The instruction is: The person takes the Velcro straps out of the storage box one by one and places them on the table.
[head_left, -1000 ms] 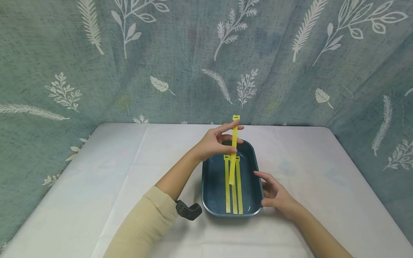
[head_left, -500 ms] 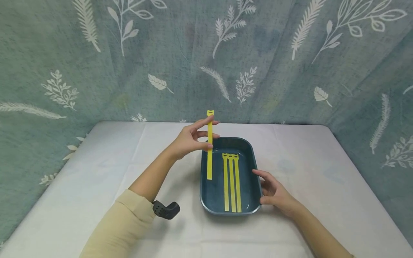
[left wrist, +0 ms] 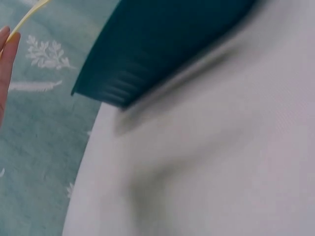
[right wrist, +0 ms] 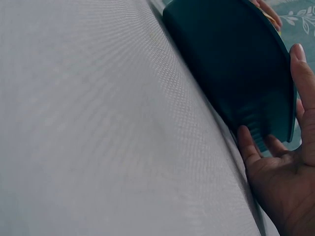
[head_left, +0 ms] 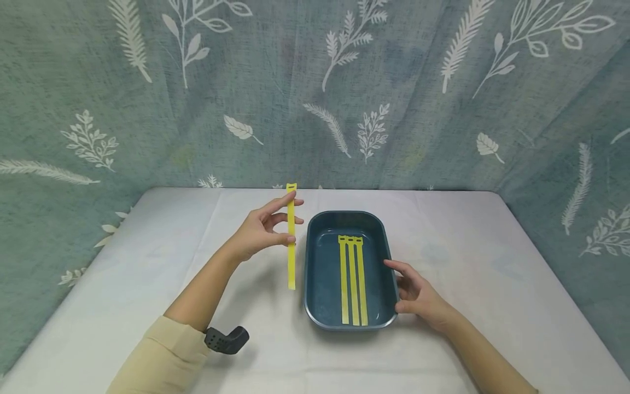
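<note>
A yellow hook-and-loop cable tie (head_left: 291, 268) hangs upright in the air, its slotted head at the top. My left hand (head_left: 258, 232) pinches it between thumb and fingers, left of a dark teal dish (head_left: 320, 273). Inside that dish lie several yellow cable ties (head_left: 351, 284), side by side lengthwise, heads toward the far end. My right hand (head_left: 420, 295) holds the dish's right side, a finger at the rim and others against the outer wall. In the right wrist view, fingertips (right wrist: 244, 135) touch that wall. Only some fingers and a bit of the tie show in the left wrist view.
A white cloth (head_left: 472, 241) covers the table beneath the dish. Behind the far edge hangs a grey-green curtain (head_left: 295, 82) with white leaf prints. A black device (head_left: 226, 340) is worn at the left wrist, beside a beige sleeve (head_left: 157, 355).
My left hand has carried its cable tie leftward from above the dish to beyond its left rim. The right hand and the dish stay about where they were.
</note>
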Motion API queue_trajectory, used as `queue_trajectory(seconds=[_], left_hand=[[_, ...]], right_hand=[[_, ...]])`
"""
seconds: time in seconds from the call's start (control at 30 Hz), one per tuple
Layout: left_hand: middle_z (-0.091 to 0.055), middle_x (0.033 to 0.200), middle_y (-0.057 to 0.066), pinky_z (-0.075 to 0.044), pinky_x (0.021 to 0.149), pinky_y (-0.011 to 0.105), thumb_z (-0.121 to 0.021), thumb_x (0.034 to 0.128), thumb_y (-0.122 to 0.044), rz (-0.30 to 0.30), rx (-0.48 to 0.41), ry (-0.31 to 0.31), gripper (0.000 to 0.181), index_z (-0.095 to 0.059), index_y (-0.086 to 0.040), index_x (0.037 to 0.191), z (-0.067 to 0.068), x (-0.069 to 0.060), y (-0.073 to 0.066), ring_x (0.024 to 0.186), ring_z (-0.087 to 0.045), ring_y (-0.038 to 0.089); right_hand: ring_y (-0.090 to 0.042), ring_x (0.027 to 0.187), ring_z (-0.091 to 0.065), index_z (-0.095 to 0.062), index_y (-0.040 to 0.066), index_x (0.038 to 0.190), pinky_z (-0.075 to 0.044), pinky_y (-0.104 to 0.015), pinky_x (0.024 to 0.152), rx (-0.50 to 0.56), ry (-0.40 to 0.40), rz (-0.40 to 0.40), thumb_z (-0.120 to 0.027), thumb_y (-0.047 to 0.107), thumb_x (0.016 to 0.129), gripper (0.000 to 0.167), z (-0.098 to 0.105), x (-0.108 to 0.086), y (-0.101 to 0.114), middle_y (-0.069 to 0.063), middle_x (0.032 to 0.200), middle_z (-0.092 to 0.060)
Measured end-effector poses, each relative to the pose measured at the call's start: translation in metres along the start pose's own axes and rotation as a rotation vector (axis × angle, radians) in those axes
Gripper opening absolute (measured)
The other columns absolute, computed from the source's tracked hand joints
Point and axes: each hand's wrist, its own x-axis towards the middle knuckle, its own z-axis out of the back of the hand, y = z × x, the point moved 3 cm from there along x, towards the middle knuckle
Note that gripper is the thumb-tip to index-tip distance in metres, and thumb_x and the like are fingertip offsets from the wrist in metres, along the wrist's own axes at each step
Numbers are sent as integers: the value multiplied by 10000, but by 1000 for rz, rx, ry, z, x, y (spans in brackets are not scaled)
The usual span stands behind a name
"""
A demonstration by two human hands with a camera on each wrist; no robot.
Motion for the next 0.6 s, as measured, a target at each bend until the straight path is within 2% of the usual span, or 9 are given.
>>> queue_trajectory(seconds=[0.23,0.43,0.6], left_hand=[[-416,1447,63,-551,765,262,-714,773,79,-20,17,13,873,-318,-227,1489,7,-21,11,1086,-577,108],[-413,1449,41,-546,760,245,-731,773,45,43,34,3,877,-311,-231,1491,11,-36,25,1094,-572,107],[-401,1455,71,-543,765,244,-733,770,41,80,26,10,875,-310,-216,1492,8,-46,40,1113,-570,129]], right_hand=[[-236,1190,-465,-280,57,1463,-488,-275,921,-7,7,23,-776,163,785,846,1,0,0,-215,1507,-160],[-263,1185,-456,-295,82,1463,-486,-270,924,-27,-3,14,-774,155,785,833,1,0,-2,-190,1508,-180],[-243,1189,-461,-297,90,1464,-478,-260,931,-31,-10,7,-775,156,783,835,1,0,-1,-181,1513,-180]])
